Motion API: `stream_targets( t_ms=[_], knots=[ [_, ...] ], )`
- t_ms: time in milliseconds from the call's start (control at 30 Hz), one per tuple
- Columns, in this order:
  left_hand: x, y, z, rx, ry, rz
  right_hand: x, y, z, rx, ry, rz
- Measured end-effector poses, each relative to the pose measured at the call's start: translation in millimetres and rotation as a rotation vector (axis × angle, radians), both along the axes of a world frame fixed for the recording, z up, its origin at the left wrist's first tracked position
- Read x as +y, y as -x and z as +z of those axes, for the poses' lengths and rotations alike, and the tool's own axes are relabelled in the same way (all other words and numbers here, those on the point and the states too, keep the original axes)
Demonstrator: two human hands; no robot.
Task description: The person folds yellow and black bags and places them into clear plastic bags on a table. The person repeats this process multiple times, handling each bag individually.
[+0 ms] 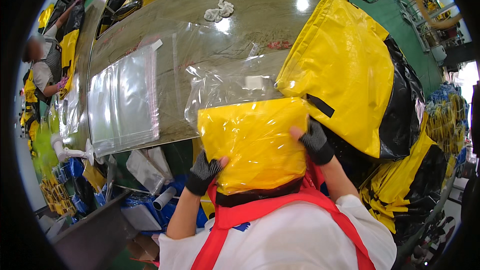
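Close to my body I hold a folded yellow-and-black tarpaulin bag (255, 145) inside a clear plastic bag. The plastic's loose end (220, 87) spreads over the table beyond it. My left hand (205, 171) grips the lower left side, thumb on top. My right hand (316, 142) grips the upper right side, thumb also on top. Both wear dark dotted gloves with bare thumb tips; the other fingers are mostly hidden underneath. Just right of my right hand lies a large yellow-and-black bag (345, 70), unwrapped and partly over the table edge.
A stack of clear plastic bags (125, 100) lies on the table's left side. A crumpled white cloth (219, 10) sits at the far side of the wooden-patterned table (270, 20). More yellow-and-black bags (400, 185) are piled at lower right. Another person (47, 62) works at far left.
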State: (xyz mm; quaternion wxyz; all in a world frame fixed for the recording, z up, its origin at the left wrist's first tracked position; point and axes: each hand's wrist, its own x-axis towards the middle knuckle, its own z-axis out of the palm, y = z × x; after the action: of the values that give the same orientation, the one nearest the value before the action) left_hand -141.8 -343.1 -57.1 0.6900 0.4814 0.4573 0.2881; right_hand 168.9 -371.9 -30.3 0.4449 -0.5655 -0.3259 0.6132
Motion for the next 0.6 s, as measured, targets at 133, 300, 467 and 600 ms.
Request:
stream_targets(
  t_ms=[133,300,467,600],
  knots=[
    [25.8,10.7,7.2,-0.145,0.31,0.142,-29.7,13.3,-8.4,-0.094,0.007,0.368],
    [6.7,-6.7,10.9,0.151,-0.129,-0.07,14.2,0.4,18.0,0.366,-0.008,-0.096],
    [37.9,6.9,20.3,-0.487,0.365,0.202,-13.9,12.7,5.8,-0.089,-0.021,0.354],
    [4.3,-13.8,14.2,-0.162,0.233,0.033,17.0,-1.5,17.3,0.215,0.023,0.012]
  ],
)
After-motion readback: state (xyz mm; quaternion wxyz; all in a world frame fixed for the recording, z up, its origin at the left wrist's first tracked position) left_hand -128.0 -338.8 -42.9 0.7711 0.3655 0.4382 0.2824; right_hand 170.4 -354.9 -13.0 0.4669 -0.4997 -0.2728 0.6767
